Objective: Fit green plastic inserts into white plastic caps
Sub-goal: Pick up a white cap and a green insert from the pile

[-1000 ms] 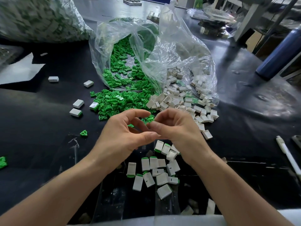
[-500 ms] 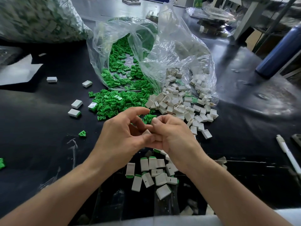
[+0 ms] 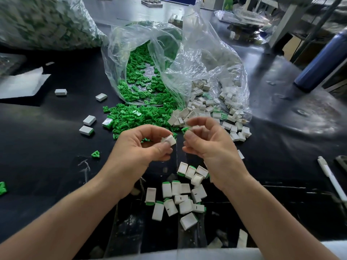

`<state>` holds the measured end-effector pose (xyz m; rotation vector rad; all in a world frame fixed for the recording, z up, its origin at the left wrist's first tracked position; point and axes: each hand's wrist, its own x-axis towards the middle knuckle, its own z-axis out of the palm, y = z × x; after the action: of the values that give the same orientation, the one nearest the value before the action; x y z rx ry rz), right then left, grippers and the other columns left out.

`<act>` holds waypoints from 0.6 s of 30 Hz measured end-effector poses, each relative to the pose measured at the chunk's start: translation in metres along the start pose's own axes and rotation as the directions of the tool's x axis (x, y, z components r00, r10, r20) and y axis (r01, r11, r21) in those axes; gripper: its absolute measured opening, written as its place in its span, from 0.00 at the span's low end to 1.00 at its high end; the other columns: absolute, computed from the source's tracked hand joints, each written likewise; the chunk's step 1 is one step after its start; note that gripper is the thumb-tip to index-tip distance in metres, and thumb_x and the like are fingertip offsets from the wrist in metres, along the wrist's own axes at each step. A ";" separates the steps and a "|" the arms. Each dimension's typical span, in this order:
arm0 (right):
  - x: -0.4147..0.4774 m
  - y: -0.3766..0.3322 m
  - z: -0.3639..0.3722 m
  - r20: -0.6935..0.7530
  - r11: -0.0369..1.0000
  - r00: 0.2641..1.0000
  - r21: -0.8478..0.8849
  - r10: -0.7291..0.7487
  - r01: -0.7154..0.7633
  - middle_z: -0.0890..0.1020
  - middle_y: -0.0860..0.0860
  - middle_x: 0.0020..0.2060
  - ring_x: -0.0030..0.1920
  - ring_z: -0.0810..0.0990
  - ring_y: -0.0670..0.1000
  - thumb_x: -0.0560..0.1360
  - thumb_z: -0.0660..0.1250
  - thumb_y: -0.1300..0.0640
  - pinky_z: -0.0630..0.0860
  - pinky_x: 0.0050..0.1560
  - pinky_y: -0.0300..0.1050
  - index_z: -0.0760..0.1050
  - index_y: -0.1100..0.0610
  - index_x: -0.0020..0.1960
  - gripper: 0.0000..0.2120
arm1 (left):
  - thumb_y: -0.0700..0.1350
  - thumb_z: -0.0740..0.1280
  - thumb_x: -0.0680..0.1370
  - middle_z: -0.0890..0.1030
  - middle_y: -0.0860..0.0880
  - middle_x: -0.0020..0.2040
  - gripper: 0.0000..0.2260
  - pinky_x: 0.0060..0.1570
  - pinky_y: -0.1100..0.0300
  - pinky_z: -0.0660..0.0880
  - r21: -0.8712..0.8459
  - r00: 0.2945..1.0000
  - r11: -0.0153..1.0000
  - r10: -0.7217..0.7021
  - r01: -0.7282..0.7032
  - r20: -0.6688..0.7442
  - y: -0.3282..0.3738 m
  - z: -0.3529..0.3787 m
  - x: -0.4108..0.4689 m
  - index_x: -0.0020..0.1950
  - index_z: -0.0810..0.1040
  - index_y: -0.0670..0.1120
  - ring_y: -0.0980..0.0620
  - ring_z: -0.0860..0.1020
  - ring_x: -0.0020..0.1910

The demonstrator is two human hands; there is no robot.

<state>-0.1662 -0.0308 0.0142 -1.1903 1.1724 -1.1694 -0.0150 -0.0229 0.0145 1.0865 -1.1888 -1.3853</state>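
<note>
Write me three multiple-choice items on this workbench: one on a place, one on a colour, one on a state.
1. The pen lies:
A) in a drawer
B) on the table, right of the right hand
C) on the floor

2. The cap pinched by the left hand is:
A) green
B) blue
C) white

3. The caps in the near pile are:
A) several already fitted, green showing at one end
B) all empty
C) all stacked in one tower

Answers:
1 B, the pen sits alone near the right border of the view.
2 C, the piece in that grip is white.
3 A, green edges poke out of several caps.
</note>
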 end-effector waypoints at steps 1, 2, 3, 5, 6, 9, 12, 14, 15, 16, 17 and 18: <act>0.000 -0.001 0.000 0.009 1.000 1.000 -0.015 -0.028 0.028 0.73 0.48 0.34 0.37 0.74 0.44 0.75 0.64 0.66 0.78 0.41 0.36 0.76 0.50 0.45 0.11 | 0.31 0.68 0.71 0.81 0.45 0.36 0.07 0.33 0.67 0.77 -0.017 1.000 1.000 -0.010 0.010 -0.001 0.000 0.000 0.001 0.41 0.80 0.43 0.54 0.81 0.33; -0.001 -0.002 0.000 0.020 0.998 0.998 -0.036 -0.052 0.053 0.73 0.47 0.33 0.37 0.74 0.44 0.75 0.64 0.66 0.78 0.42 0.36 0.77 0.49 0.45 0.12 | 0.31 0.67 0.71 0.82 0.47 0.35 0.07 0.33 0.66 0.77 -0.027 1.000 1.000 -0.016 0.016 0.001 -0.001 0.001 0.002 0.41 0.79 0.42 0.54 0.82 0.34; -0.001 -0.003 0.000 0.026 0.996 0.997 -0.048 -0.068 0.069 0.74 0.48 0.34 0.37 0.75 0.45 0.75 0.64 0.67 0.78 0.42 0.36 0.78 0.49 0.44 0.13 | 0.31 0.67 0.71 0.82 0.48 0.34 0.06 0.33 0.66 0.77 -0.030 1.000 0.999 -0.019 0.020 0.008 -0.001 0.001 0.002 0.41 0.79 0.42 0.54 0.82 0.34; -0.001 -0.004 0.001 0.029 0.997 0.997 -0.037 -0.070 0.071 0.78 0.50 0.35 0.35 0.78 0.45 0.74 0.64 0.67 0.78 0.40 0.37 0.77 0.53 0.43 0.10 | 0.32 0.68 0.71 0.83 0.48 0.34 0.06 0.34 0.66 0.77 -0.031 1.000 0.999 -0.019 0.020 0.019 -0.001 0.000 0.002 0.41 0.79 0.42 0.53 0.82 0.35; -0.002 -0.004 0.001 0.029 0.998 0.997 -0.023 -0.066 0.066 0.80 0.50 0.35 0.35 0.80 0.45 0.74 0.65 0.67 0.79 0.39 0.37 0.75 0.54 0.43 0.08 | 0.32 0.68 0.70 0.83 0.48 0.34 0.05 0.34 0.65 0.78 -0.031 1.000 0.999 -0.017 0.018 0.019 -0.002 0.000 0.002 0.41 0.79 0.42 0.53 0.82 0.35; -0.002 -0.004 0.000 0.033 0.992 0.993 -0.059 -0.111 0.113 0.81 0.48 0.34 0.36 0.79 0.44 0.72 0.67 0.66 0.77 0.39 0.37 0.75 0.55 0.40 0.08 | 0.33 0.69 0.69 0.82 0.48 0.34 0.05 0.33 0.66 0.77 -0.029 1.000 0.999 -0.016 0.016 0.016 -0.001 0.000 0.000 0.40 0.79 0.42 0.53 0.82 0.34; -0.002 -0.004 -0.001 0.047 0.988 0.989 -0.047 -0.143 0.146 0.80 0.45 0.31 0.34 0.77 0.42 0.71 0.68 0.67 0.75 0.36 0.34 0.77 0.54 0.38 0.09 | 0.33 0.69 0.69 0.82 0.48 0.33 0.05 0.32 0.66 0.77 -0.001 1.000 1.000 -0.023 0.023 0.015 -0.001 0.000 0.000 0.40 0.79 0.42 0.53 0.82 0.34; -0.002 -0.004 -0.001 0.072 0.990 0.988 -0.037 -0.134 0.137 0.80 0.46 0.32 0.34 0.78 0.43 0.71 0.67 0.67 0.75 0.35 0.34 0.78 0.55 0.39 0.09 | 0.34 0.70 0.69 0.82 0.48 0.32 0.04 0.32 0.65 0.77 0.018 1.000 1.000 -0.024 0.024 0.015 -0.001 0.000 0.000 0.40 0.79 0.42 0.53 0.82 0.34; -0.002 -0.004 -0.001 0.081 0.990 0.988 -0.044 -0.131 0.135 0.80 0.47 0.32 0.34 0.78 0.43 0.72 0.67 0.68 0.75 0.35 0.34 0.78 0.55 0.39 0.09 | 0.35 0.70 0.69 0.82 0.48 0.32 0.04 0.32 0.65 0.78 0.025 1.000 0.999 -0.022 0.022 0.015 -0.001 0.000 0.000 0.40 0.80 0.42 0.53 0.82 0.34; -0.002 -0.004 0.000 0.086 0.989 0.988 -0.055 -0.129 0.134 0.80 0.46 0.31 0.33 0.78 0.42 0.72 0.66 0.68 0.75 0.34 0.33 0.78 0.55 0.39 0.09 | 0.35 0.70 0.68 0.82 0.49 0.32 0.03 0.33 0.65 0.78 0.032 1.000 0.999 -0.020 0.020 0.017 -0.001 -0.001 -0.001 0.40 0.80 0.42 0.53 0.82 0.33; -0.002 -0.004 0.000 0.086 0.988 0.988 -0.071 -0.128 0.134 0.80 0.46 0.31 0.33 0.78 0.42 0.72 0.66 0.69 0.75 0.35 0.33 0.78 0.55 0.39 0.10 | 0.35 0.70 0.69 0.82 0.49 0.32 0.04 0.32 0.65 0.78 0.037 1.000 0.999 -0.020 0.019 0.019 -0.001 -0.001 -0.001 0.40 0.80 0.42 0.53 0.82 0.33; -0.002 -0.004 0.000 0.082 0.987 0.988 -0.089 -0.130 0.137 0.80 0.46 0.30 0.32 0.78 0.42 0.72 0.66 0.69 0.75 0.35 0.33 0.77 0.55 0.39 0.10 | 0.34 0.70 0.69 0.82 0.49 0.32 0.04 0.32 0.65 0.78 0.038 1.000 0.999 -0.021 0.020 0.020 -0.001 -0.001 -0.002 0.40 0.80 0.42 0.53 0.82 0.32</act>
<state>-0.1663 -0.0289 0.0185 -1.3914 1.1142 -1.1676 -0.0134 -0.0214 0.0135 1.1162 -1.2262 -1.3981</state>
